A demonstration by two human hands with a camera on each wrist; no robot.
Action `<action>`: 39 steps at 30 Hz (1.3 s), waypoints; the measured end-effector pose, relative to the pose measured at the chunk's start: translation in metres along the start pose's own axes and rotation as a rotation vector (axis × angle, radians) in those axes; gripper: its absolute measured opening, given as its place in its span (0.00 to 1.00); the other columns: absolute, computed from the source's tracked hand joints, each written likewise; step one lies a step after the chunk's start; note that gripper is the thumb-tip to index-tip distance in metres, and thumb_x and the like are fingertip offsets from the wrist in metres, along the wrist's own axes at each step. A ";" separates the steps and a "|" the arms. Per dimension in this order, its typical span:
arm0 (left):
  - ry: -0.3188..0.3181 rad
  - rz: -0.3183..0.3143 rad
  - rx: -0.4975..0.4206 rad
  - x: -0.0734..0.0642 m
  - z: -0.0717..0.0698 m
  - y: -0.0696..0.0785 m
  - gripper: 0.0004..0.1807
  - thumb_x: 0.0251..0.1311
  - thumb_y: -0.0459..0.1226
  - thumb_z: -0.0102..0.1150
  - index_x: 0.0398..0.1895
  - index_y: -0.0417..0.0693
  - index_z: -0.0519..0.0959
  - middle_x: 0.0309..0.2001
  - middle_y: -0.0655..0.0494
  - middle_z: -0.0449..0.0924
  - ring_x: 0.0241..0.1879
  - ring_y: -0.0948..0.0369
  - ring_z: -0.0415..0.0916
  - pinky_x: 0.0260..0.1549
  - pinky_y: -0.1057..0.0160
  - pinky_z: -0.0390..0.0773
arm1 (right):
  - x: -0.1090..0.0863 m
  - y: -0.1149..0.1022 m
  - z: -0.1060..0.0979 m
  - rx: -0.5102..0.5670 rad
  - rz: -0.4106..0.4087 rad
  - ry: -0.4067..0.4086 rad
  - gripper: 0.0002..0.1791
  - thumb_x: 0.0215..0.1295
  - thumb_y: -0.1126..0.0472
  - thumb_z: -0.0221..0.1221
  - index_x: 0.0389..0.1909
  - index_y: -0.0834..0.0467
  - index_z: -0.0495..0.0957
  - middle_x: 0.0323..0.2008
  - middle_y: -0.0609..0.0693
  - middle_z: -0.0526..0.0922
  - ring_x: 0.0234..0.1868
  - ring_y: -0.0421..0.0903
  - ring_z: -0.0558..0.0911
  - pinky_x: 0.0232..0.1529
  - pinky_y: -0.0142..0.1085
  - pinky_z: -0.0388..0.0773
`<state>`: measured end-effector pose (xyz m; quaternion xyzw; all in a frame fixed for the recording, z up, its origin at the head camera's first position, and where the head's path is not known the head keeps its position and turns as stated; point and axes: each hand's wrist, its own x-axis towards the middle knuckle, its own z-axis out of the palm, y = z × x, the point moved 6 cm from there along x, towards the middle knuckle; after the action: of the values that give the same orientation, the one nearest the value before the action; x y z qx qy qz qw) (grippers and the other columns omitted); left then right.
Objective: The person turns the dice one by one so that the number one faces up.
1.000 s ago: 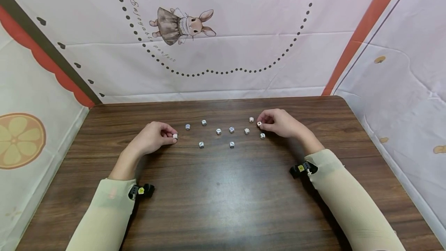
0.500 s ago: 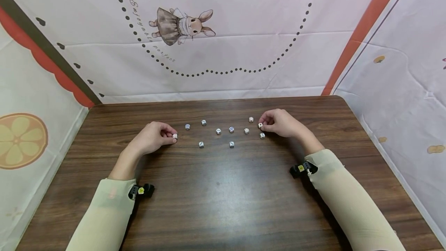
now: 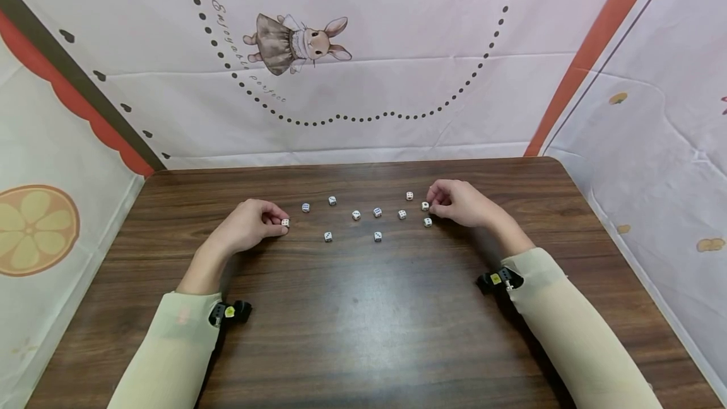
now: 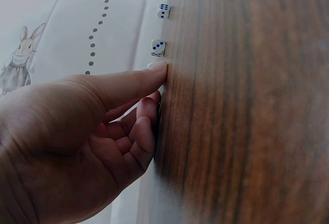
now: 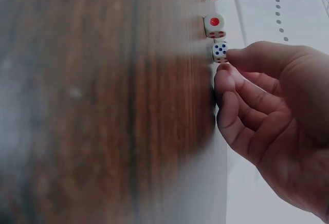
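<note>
Monitoring remotely, I see two near dice (image 3: 327, 237) loose on counter (image 3: 363, 320), well apart. Left hand (image 3: 247, 223) slightly farther, grip holding left-end die (image 3: 285, 223) between thumb and fingers, likely because cube so small. Right hand (image 3: 462, 202) beyond, narrow grip at right-cluster die (image 3: 425, 206); whether pinching it, I cannot tell. Neighbouring dice (image 3: 428, 222) probably force fingertip approach. Rabbit-print cloth (image 3: 397, 43) far behind.

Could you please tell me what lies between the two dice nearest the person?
Bare table separates the left die from the right die in the head view.
</note>
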<state>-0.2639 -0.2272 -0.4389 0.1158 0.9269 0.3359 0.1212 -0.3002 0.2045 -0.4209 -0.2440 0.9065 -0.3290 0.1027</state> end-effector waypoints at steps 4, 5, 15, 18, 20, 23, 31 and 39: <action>0.001 0.002 0.002 0.000 0.000 0.001 0.09 0.65 0.37 0.75 0.45 0.43 0.89 0.36 0.54 0.84 0.37 0.58 0.77 0.39 0.57 0.77 | -0.005 -0.002 -0.002 -0.007 -0.003 -0.006 0.06 0.70 0.70 0.63 0.45 0.61 0.82 0.33 0.48 0.84 0.36 0.46 0.82 0.39 0.40 0.77; 0.000 0.002 0.002 0.000 0.000 0.001 0.09 0.65 0.37 0.75 0.45 0.43 0.89 0.36 0.54 0.84 0.37 0.58 0.77 0.39 0.57 0.77 | -0.006 -0.002 -0.002 -0.006 -0.003 -0.009 0.06 0.70 0.70 0.63 0.45 0.61 0.83 0.33 0.48 0.84 0.35 0.46 0.81 0.38 0.39 0.77; 0.000 -0.009 0.005 -0.001 0.000 0.001 0.08 0.66 0.36 0.74 0.44 0.44 0.88 0.36 0.54 0.84 0.37 0.57 0.77 0.38 0.60 0.76 | -0.014 -0.004 0.003 -0.006 -0.041 -0.046 0.10 0.68 0.71 0.62 0.47 0.60 0.85 0.32 0.45 0.84 0.35 0.44 0.80 0.38 0.35 0.77; 0.000 -0.013 0.004 0.000 0.000 0.001 0.07 0.66 0.36 0.74 0.44 0.44 0.88 0.36 0.54 0.84 0.37 0.57 0.77 0.39 0.60 0.76 | -0.015 -0.005 0.004 0.001 -0.053 -0.064 0.12 0.66 0.72 0.62 0.47 0.61 0.85 0.32 0.45 0.83 0.35 0.44 0.80 0.38 0.35 0.77; 0.000 -0.013 0.004 -0.001 0.001 0.001 0.07 0.66 0.36 0.74 0.44 0.44 0.88 0.36 0.54 0.84 0.37 0.57 0.77 0.39 0.59 0.76 | -0.016 -0.006 0.005 0.001 -0.061 -0.080 0.12 0.65 0.72 0.62 0.48 0.61 0.85 0.33 0.46 0.84 0.35 0.43 0.80 0.39 0.35 0.77; -0.001 -0.007 0.003 -0.001 0.000 0.001 0.08 0.66 0.36 0.74 0.44 0.44 0.88 0.36 0.54 0.84 0.37 0.57 0.77 0.39 0.58 0.76 | -0.017 -0.007 0.007 -0.007 -0.070 -0.102 0.12 0.64 0.70 0.64 0.48 0.60 0.86 0.34 0.47 0.85 0.36 0.42 0.81 0.40 0.36 0.78; 0.003 0.004 0.004 -0.001 0.000 0.001 0.08 0.65 0.36 0.75 0.44 0.44 0.88 0.36 0.54 0.84 0.37 0.57 0.77 0.40 0.57 0.77 | -0.019 -0.013 0.011 -0.029 -0.084 -0.120 0.12 0.63 0.66 0.71 0.48 0.56 0.87 0.34 0.43 0.83 0.37 0.42 0.81 0.42 0.39 0.78; -0.003 -0.001 0.008 -0.001 0.001 0.000 0.08 0.66 0.37 0.74 0.44 0.44 0.88 0.36 0.55 0.84 0.37 0.57 0.78 0.39 0.58 0.77 | -0.018 -0.017 0.014 -0.073 -0.099 -0.110 0.12 0.64 0.64 0.73 0.48 0.57 0.89 0.32 0.41 0.83 0.35 0.41 0.81 0.41 0.39 0.79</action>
<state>-0.2631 -0.2271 -0.4392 0.1162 0.9281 0.3320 0.1224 -0.2741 0.1947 -0.4204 -0.3099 0.8976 -0.2865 0.1269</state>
